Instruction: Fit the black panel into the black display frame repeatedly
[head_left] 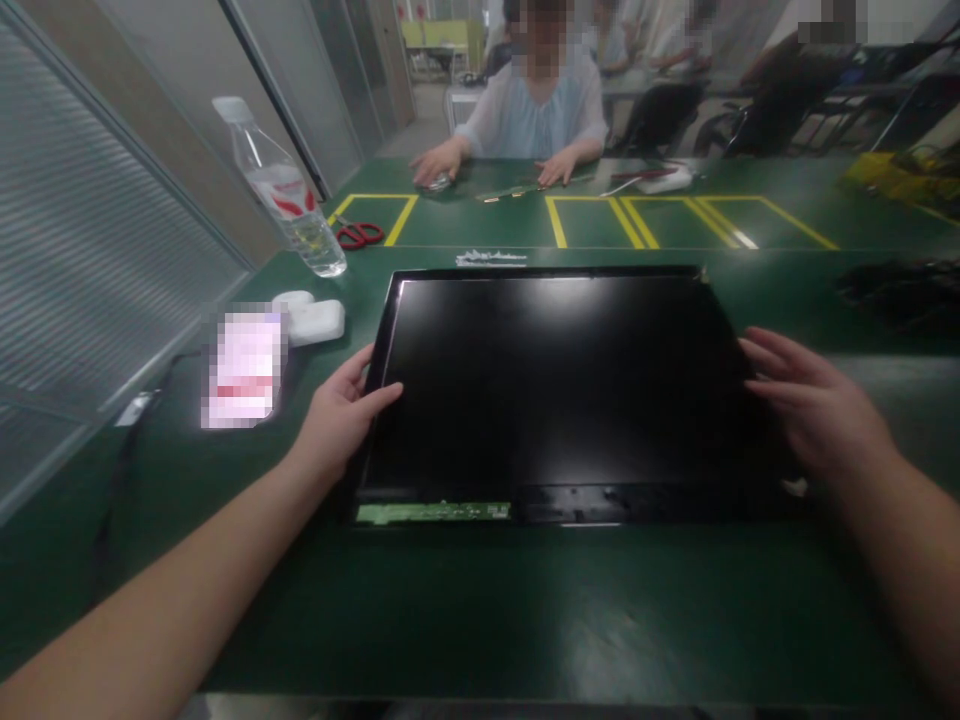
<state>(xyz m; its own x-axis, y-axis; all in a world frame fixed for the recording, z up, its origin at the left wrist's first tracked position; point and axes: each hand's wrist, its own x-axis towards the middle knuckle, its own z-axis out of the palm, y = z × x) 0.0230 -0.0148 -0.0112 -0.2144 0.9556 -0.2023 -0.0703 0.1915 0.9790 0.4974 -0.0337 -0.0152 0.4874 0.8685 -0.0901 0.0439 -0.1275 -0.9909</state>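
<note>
A large black flat display panel (pixel 555 380) lies face up on the green table (pixel 480 610), with a narrow green circuit strip (pixel 433 512) showing along its near edge. My left hand (pixel 341 415) grips the panel's left edge, thumb on top and fingers under the rim. My right hand (pixel 814 405) rests at the panel's right edge with the fingers stretched out and slightly apart, touching the rim.
A clear water bottle (pixel 289 195), red scissors (pixel 360 235), white cases (pixel 315 318) and a lit phone (pixel 244 368) lie at the left. A cable (pixel 120 470) runs down the left. Small screws (pixel 491 259) lie behind the panel. A person sits opposite, hands on the table.
</note>
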